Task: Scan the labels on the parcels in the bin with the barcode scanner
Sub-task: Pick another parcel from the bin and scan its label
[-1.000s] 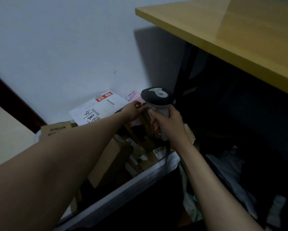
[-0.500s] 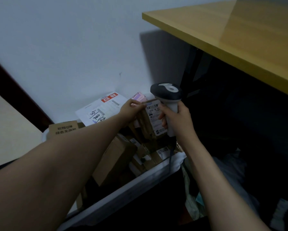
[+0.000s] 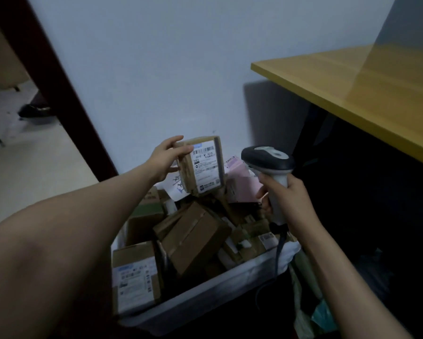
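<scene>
My left hand [image 3: 165, 159] grips a small brown cardboard parcel [image 3: 201, 166] and holds it up above the bin, its white barcode label turned toward me. My right hand [image 3: 285, 195] is wrapped around the handle of a grey and black barcode scanner [image 3: 266, 159], whose head sits just right of the parcel. Its dark cable hangs down over the bin's front rim. The white plastic bin [image 3: 205, 297] below is piled with several cardboard parcels; one at the front left [image 3: 135, 277] shows a white label.
A yellow wooden table top [image 3: 367, 94] juts over the right side with dark space beneath it. A pale wall stands behind the bin. A dark red door frame [image 3: 51, 77] runs diagonally at left. A pink packet [image 3: 241, 184] lies at the bin's back.
My left hand has lifted the labelled parcel up out of the pile. The scanner hand has stayed beside it on the right. The view has tilted up and left.
</scene>
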